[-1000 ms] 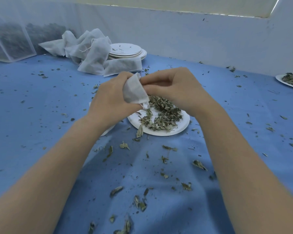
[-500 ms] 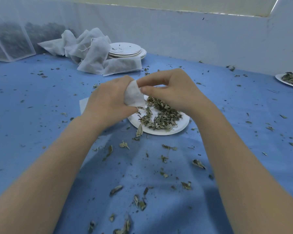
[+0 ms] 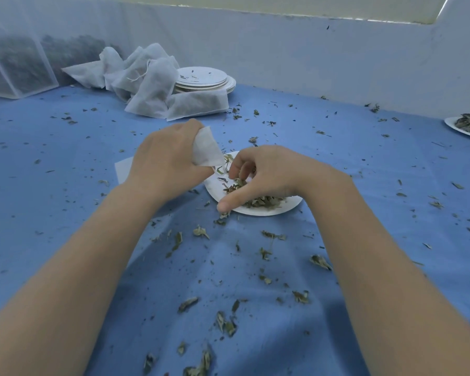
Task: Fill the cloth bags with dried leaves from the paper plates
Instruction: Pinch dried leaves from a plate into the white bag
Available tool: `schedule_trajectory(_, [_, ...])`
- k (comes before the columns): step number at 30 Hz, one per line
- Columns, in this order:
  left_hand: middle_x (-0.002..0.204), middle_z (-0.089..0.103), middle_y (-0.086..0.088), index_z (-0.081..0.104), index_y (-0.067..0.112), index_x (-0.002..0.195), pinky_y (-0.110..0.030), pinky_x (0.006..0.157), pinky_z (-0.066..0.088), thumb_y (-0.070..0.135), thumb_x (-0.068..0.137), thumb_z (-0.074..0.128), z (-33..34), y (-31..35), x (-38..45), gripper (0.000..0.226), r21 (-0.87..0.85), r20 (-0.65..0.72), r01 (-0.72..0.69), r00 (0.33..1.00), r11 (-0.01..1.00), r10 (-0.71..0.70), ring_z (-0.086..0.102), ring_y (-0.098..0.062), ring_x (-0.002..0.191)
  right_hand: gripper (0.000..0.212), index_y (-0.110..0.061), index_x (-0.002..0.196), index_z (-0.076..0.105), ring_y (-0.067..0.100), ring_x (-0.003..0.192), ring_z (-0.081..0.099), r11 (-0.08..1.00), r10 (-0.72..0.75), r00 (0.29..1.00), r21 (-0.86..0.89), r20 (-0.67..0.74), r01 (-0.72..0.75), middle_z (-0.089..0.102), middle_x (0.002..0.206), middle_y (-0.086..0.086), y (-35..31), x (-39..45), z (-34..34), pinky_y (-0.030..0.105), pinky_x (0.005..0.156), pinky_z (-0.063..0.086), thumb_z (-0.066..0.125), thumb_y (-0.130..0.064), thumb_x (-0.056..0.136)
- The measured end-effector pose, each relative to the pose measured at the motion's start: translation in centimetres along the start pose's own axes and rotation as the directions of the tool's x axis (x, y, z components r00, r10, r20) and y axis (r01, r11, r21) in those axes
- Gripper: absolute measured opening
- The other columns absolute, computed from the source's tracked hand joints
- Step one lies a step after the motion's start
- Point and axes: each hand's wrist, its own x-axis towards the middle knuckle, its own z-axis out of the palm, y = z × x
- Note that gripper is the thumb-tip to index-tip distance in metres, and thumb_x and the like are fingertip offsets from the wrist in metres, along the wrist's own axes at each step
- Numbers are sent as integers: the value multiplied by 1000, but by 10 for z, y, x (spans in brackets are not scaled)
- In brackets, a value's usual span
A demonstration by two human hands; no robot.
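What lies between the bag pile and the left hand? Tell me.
In the head view, only blue cloth with a few leaf crumbs lies between the pile and the left hand; no plate or bag there.
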Motion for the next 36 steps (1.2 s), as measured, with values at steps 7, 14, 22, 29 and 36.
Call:
schedule_trajectory(7, [104, 60, -6, 53, 17, 113, -30, 68, 31, 29, 73, 70, 0, 0, 0, 45, 2, 2, 6, 1000, 1000, -6, 52, -30, 92, 37, -29, 92, 60, -2, 73, 50, 997, -57, 996, 45, -75, 60, 56, 83, -15, 9, 6, 4, 17, 64, 41, 81, -44, 66])
schedule_trajectory(14, [102, 59, -6, 53, 16, 111, -30, 68, 31, 29, 73, 70, 2, 0, -1, 44, 4, 3, 4, 1000, 1000, -4, 52, -29, 91, 14, -32, 93, 62, -1, 76, 48, 997, -74, 989, 0, -126, 74, 52, 82, -16, 13, 9, 4, 13, 64, 38, 68, -40, 82])
schedule_trajectory(22, [104, 60, -5, 52, 18, 112, -31, 68, 33, 30, 74, 70, 2, -3, 1, 43, 1, -5, 8, 1000, 1000, -8, 53, -30, 93, 63, -34, 114, 58, 2, 90, 49, 1000, 7, 1000, -15, -10, -7, 48, 96, -18, 7, 4, 4, 23, 75, 38, 74, -64, 61])
schedule_trajectory(29, [105, 60, -7, 53, 16, 112, -31, 69, 33, 30, 75, 70, 2, -4, 1, 43, -4, -12, 5, 1000, 1000, -5, 52, -32, 94, 58, -25, 130, 54, 10, 94, 47, 991, -20, 997, -137, -68, 10, 55, 105, -6, 7, 6, 4, 22, 78, 36, 70, -46, 79])
schedule_trajectory(36, [103, 60, -8, 53, 17, 111, -32, 68, 34, 31, 73, 70, 1, -7, 1, 44, 18, -2, 9, 1000, 1000, -9, 53, -32, 92, 49, -15, 78, 58, 17, 78, 49, 968, 22, 988, -246, -150, -58, 46, 93, 2, -1, 12, 16, 28, 62, 37, 59, -64, 77])
